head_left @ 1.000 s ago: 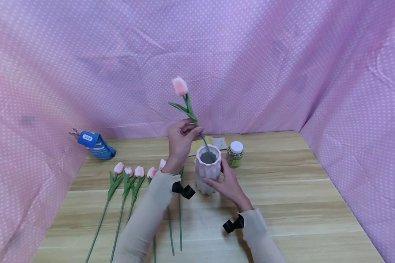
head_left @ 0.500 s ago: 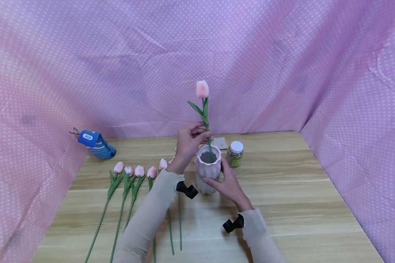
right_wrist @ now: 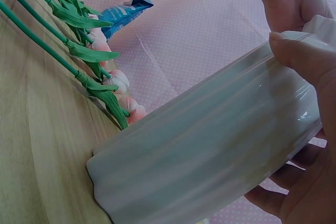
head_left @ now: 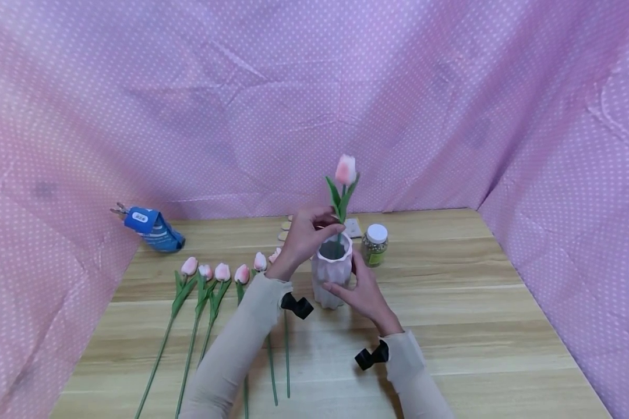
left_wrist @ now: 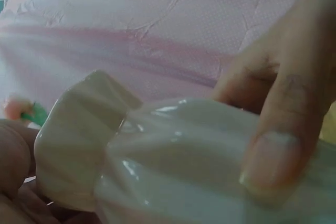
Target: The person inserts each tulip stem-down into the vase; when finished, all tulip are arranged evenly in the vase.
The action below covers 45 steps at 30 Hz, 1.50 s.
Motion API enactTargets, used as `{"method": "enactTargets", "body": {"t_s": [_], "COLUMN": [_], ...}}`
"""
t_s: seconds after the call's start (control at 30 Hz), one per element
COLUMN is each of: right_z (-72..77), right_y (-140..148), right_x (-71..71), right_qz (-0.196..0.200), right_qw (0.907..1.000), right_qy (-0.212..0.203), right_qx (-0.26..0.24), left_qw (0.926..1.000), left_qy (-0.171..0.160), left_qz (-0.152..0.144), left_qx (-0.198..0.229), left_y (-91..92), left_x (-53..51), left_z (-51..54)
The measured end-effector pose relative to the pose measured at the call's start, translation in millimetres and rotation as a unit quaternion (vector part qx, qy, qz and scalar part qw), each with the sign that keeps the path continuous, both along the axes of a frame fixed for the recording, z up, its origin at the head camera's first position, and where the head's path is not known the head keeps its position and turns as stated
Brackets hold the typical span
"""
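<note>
A ribbed, pale ceramic vase (head_left: 327,279) stands upright on the wooden table. Its scalloped rim also shows in the left wrist view, where the tulip (left_wrist: 20,107) is a small pink and green patch. My left hand (head_left: 306,235) is at the vase mouth and pinches the stem of the pink tulip (head_left: 346,170) just under its leaves. The lower stem is inside the vase. From the right side my right hand (head_left: 366,291) grips the vase body, thumb in front and fingers behind. In the right wrist view this hand (right_wrist: 310,72) is wrapped around the vase.
Several more pink tulips (head_left: 188,266) lie in a row on the left of the table (head_left: 477,320). A lidded jar (head_left: 375,244) stands right of the vase. A blue pouch (head_left: 157,230) with metal tool tips is at the back left. Flat packets (head_left: 353,227) lie behind the vase.
The tulip has swung from a leftward lean to nearly upright and has gone down deeper into the vase. My left hand moved right and down with it. My right hand has stayed on the vase.
</note>
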State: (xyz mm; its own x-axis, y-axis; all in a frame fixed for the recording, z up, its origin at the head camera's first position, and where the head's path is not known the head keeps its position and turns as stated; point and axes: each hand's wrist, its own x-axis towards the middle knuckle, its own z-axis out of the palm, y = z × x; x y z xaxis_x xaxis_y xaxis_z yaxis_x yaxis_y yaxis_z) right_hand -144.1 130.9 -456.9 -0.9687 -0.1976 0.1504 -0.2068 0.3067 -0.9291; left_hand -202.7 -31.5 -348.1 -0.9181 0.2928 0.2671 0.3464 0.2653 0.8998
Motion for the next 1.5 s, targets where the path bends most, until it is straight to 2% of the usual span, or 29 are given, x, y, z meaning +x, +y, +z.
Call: {"method": "enactTargets", "body": {"t_s": [0.2, 0.4, 0.6, 0.8, 1.07, 1.27, 1.4, 1.5], "right_z": [0.0, -0.8, -2.7, -1.3, -0.8, -1.0, -0.8, -0.6], "right_y": [1, 1, 0, 0, 0, 1, 1, 0], "right_x": [0.6, 0.9, 0.1, 0.7, 1.0, 0.3, 0.0, -0.5], "right_qz": [0.000, 0.001, 0.004, 0.003, 0.003, 0.003, 0.005, 0.005], "right_qw": [1.0000, 1.0000, 1.0000, 0.9999, 0.9999, 0.9999, 0.9999, 0.9999], "right_qy": [0.001, 0.001, -0.002, 0.007, -0.004, -0.005, -0.003, 0.001], "right_qx": [-0.001, -0.002, -0.006, -0.007, -0.010, -0.008, -0.012, -0.012], "left_qw": [0.9989, 0.9979, 0.9985, 0.9995, 0.9960, 0.9897, 0.9813, 0.9746], "left_qy": [-0.015, -0.046, -0.045, -0.021, 0.024, 0.054, 0.082, 0.090], "left_qz": [-0.030, -0.033, -0.026, 0.001, 0.049, 0.071, 0.081, 0.093], "left_qx": [-0.034, -0.031, -0.013, 0.024, 0.071, 0.112, 0.154, 0.183], "left_y": [-5.7, -9.0, -19.0, -39.4, -75.8, -107.5, -128.0, -143.7], "left_x": [4.0, 6.8, 8.2, 10.3, 20.8, 31.9, 40.9, 48.3], "left_z": [1.0, 3.2, 11.1, 26.1, 43.2, 46.4, 45.5, 42.3]}}
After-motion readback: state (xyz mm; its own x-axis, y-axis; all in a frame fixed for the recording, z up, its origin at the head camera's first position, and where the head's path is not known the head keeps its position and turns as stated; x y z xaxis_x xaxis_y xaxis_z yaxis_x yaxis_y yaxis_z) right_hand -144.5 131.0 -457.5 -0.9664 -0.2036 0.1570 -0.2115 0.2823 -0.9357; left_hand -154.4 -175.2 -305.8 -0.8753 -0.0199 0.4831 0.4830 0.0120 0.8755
